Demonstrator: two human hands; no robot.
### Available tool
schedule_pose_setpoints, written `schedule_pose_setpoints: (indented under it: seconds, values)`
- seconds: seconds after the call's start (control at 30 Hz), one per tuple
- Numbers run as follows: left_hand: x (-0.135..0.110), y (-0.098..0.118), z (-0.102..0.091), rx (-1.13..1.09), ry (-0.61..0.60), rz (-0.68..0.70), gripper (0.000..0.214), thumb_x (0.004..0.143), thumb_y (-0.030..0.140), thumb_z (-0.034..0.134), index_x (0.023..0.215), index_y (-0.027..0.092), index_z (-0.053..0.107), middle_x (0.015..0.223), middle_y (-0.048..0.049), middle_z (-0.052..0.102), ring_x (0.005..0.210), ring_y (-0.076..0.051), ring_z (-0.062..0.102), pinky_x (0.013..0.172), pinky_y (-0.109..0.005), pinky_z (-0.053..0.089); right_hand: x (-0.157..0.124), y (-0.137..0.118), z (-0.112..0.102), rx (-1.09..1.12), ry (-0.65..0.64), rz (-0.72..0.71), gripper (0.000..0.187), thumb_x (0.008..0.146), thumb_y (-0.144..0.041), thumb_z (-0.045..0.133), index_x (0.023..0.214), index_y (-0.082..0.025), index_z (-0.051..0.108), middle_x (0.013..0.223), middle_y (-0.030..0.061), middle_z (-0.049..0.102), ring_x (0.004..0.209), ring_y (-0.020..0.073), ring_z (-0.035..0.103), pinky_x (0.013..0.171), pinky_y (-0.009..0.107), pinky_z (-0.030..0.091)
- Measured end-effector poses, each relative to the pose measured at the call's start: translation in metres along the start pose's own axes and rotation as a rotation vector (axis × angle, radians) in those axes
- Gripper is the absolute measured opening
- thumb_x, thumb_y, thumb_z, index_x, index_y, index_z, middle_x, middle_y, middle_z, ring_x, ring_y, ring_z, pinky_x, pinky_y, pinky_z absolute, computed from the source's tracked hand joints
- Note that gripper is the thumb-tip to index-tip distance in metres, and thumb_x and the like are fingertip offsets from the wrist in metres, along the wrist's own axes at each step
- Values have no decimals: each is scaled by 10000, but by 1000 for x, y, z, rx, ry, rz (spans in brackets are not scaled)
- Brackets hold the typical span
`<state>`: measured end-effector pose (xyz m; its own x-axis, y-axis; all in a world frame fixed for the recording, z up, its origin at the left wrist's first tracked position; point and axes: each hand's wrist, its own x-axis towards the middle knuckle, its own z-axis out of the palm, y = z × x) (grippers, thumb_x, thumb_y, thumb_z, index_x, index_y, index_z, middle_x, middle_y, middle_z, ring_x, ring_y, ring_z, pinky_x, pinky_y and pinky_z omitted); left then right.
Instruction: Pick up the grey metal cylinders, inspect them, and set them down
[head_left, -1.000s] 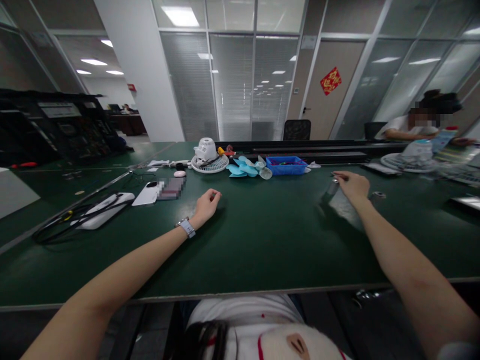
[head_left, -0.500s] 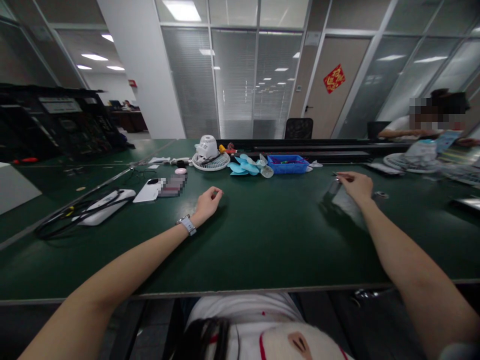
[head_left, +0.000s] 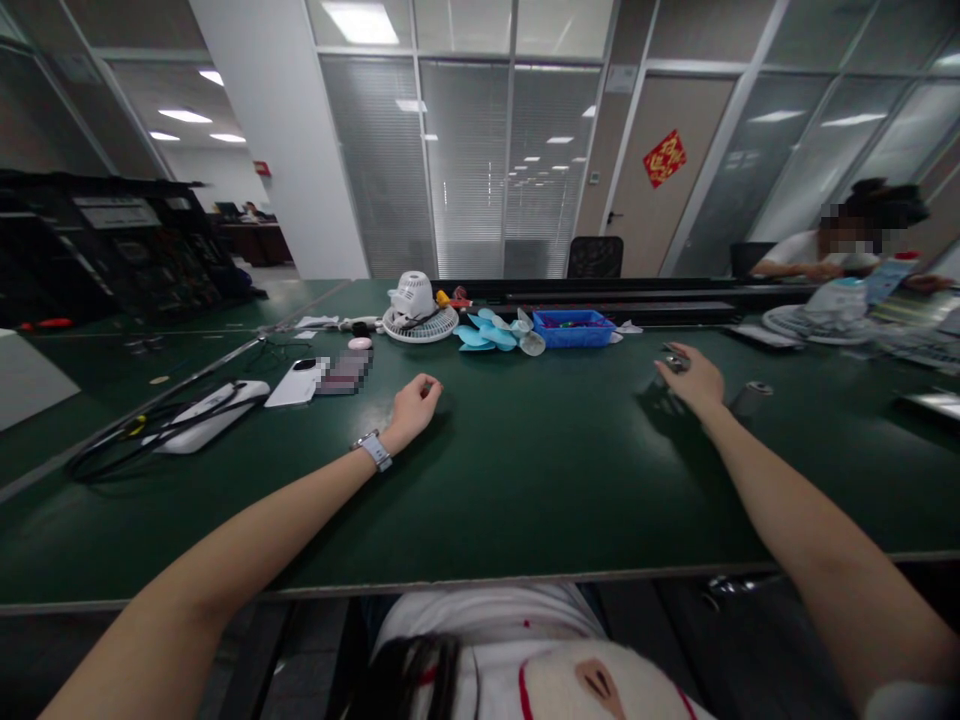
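Observation:
My left hand [head_left: 415, 402] rests on the green table [head_left: 525, 470] with its fingers curled into a loose fist and nothing showing in it; a watch [head_left: 373, 451] is on that wrist. My right hand [head_left: 694, 380] lies further right, fingers pinched round a small dark part [head_left: 675, 362] that is too small to name. A short grey cylinder [head_left: 751, 397] lies on the table just right of that hand, apart from it.
At the back stand a white fan housing [head_left: 417, 308], light blue fan blades [head_left: 491, 334] and a blue tray [head_left: 574, 328]. A white phone [head_left: 297, 384] and a white device with black cables [head_left: 202, 418] lie left. A seated person [head_left: 825, 255] works far right.
My right hand has drawn slightly left and towards me, which uncovers the grey cylinder beside it. My left hand has stayed put.

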<state>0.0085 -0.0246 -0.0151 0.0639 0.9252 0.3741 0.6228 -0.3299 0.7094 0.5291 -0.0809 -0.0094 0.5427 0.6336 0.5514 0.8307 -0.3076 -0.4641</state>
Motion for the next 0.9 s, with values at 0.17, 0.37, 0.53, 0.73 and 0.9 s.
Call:
schedule_pose_setpoints:
  seconds: [0.17,0.37,0.53,0.73,0.9]
  values:
    - [2,2,2,-13,30,-29,170,841,322,507,804,197,616,700,7,601,663,-151,538,628,-264,363,-3,1,22,76,-81,284,746,702,-417,770,1334,-126,503,1230,183,613,1101,302,600,950,410,454]
    - [2,0,3,-34,37,-35,162,834,326,499,793,201,595,708,7,601,675,-154,543,630,-264,366,4,6,25,190,-35,350,555,687,-348,754,1172,-156,564,1134,140,653,1058,274,627,946,393,476]
    - [1,1,2,-31,25,-42,170,835,338,503,799,202,599,728,-1,625,694,-162,559,639,-266,378,1,3,25,215,-9,351,495,673,-319,737,1115,-152,589,1096,136,673,1038,274,631,957,391,466]
    - [2,0,1,-41,3,-20,227,852,382,501,834,196,631,756,-11,642,694,-163,564,636,-267,381,2,6,24,197,11,342,443,667,-338,751,1041,-134,632,1061,147,688,1007,281,646,939,412,481]
    - [3,-2,2,-32,26,-5,282,883,412,469,853,198,650,729,-8,638,668,-162,557,619,-266,376,1,-17,29,328,41,375,352,639,-301,769,930,-136,659,976,133,712,938,266,670,885,402,507]
